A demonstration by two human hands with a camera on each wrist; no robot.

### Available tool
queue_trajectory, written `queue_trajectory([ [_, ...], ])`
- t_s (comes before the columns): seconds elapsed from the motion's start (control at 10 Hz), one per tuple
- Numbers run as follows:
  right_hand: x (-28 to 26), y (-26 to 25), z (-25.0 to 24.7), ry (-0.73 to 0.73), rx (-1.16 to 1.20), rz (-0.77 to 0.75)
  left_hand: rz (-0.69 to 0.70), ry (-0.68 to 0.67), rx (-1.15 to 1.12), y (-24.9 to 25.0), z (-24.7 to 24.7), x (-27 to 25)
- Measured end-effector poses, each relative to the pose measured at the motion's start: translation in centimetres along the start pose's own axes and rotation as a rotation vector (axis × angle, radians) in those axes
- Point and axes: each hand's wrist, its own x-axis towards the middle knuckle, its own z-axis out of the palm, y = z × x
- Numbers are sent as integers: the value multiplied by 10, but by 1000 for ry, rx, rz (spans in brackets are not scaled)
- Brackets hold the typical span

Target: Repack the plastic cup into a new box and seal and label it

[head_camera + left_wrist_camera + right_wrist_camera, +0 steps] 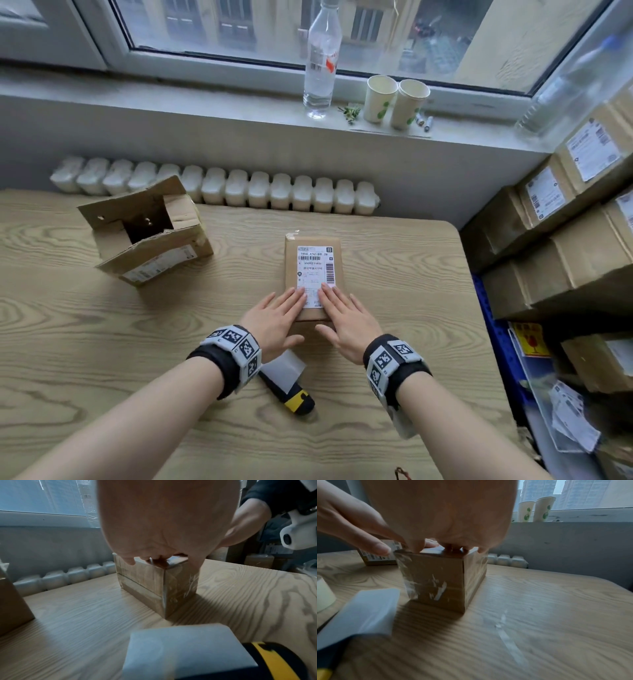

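Note:
A small sealed brown box stands in the middle of the wooden table, wrapped in clear tape, with a white shipping label on its top. My left hand lies flat with straight fingers on the label's near left part. My right hand lies flat beside it on the near right part. The box's taped sides show in both wrist views, under the fingertips. The plastic cup is not in sight.
An opened, torn old box lies at the table's left. A yellow-black utility knife with white backing paper over it lies near my left wrist. A tape roll sits left. Stacked labelled boxes fill the right; bottle and paper cups stand on the sill.

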Motion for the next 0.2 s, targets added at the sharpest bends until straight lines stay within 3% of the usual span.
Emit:
queue_trajectory([
  [0.2,-41,-2,6,21,43,102,-24,-43,-56,-1,3,-33],
])
